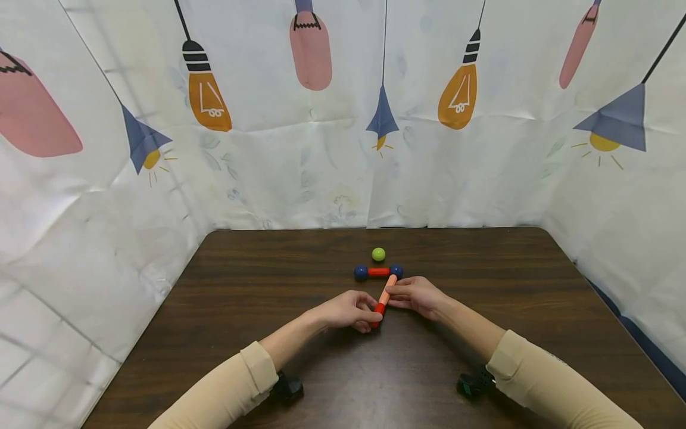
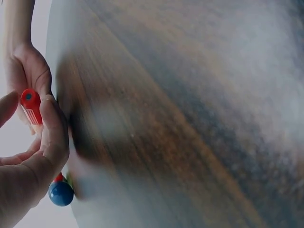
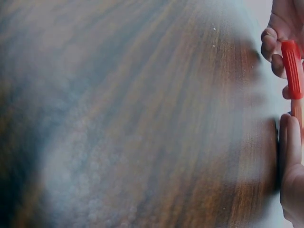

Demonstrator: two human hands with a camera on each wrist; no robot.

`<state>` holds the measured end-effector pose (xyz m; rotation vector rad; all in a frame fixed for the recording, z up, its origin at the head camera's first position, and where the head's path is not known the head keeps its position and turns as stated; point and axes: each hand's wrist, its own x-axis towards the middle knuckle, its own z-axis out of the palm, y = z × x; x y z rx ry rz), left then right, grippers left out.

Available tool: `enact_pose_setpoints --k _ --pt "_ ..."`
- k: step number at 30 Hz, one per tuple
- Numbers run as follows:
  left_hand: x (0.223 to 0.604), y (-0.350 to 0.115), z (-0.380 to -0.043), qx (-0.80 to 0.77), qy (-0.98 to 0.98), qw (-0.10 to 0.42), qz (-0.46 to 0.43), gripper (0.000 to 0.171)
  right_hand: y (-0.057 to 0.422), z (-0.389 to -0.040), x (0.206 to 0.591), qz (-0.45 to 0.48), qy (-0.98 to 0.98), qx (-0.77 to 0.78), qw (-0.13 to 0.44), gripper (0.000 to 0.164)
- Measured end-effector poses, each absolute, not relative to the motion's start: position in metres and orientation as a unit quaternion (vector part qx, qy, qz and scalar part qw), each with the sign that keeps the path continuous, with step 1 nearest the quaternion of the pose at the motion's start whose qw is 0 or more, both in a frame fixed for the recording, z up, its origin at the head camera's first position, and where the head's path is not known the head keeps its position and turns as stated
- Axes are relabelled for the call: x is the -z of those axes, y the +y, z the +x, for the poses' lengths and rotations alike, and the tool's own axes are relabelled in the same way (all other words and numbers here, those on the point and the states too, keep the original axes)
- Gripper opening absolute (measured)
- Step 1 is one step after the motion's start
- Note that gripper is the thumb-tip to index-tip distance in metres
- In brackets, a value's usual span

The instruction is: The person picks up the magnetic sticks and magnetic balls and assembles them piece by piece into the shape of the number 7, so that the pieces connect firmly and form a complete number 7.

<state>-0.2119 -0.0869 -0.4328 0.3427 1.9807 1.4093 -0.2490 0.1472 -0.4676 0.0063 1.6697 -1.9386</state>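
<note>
My left hand [image 1: 349, 310] pinches a red rod [image 1: 379, 308] between thumb and fingers. Grooves and a small dark dot on its end show in the left wrist view. An orange rod [image 1: 386, 292] runs on from the red one in line, and my right hand [image 1: 420, 297] holds it by the fingertips. Just beyond lies another red rod [image 1: 378, 271] with a blue ball [image 1: 361, 273] at its left end and a second blue ball [image 1: 396, 271] at its right. The orange rod's far end reaches that right ball; whether they touch I cannot tell.
A green ball [image 1: 378, 254] sits behind the blue balls on the dark wooden table [image 1: 257, 268]. Dark devices hang below both forearms, the left one [image 1: 288, 387] and the right one [image 1: 474, 383]. A white printed curtain [image 1: 332, 167] rises behind the table.
</note>
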Motion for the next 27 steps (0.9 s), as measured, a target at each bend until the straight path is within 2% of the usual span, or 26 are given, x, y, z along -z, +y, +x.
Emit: enact_pose_setpoints --k 5,15,27 --pt "0.432 -0.088 -0.214 -0.531 0.779 0.309 0.121 0.04 0.147 -0.249 0.466 0.009 0.625 0.725 0.289 0.039" --pt "0.423 -0.086 -0.226 -0.518 0.816 0.215 0.142 0.033 0.15 -0.248 0.466 0.004 0.625 0.725 0.288 0.038" --pt "0.412 -0.081 -0.241 -0.523 0.823 0.174 0.137 0.037 0.149 -0.248 0.467 -0.002 0.619 0.731 0.288 0.036"
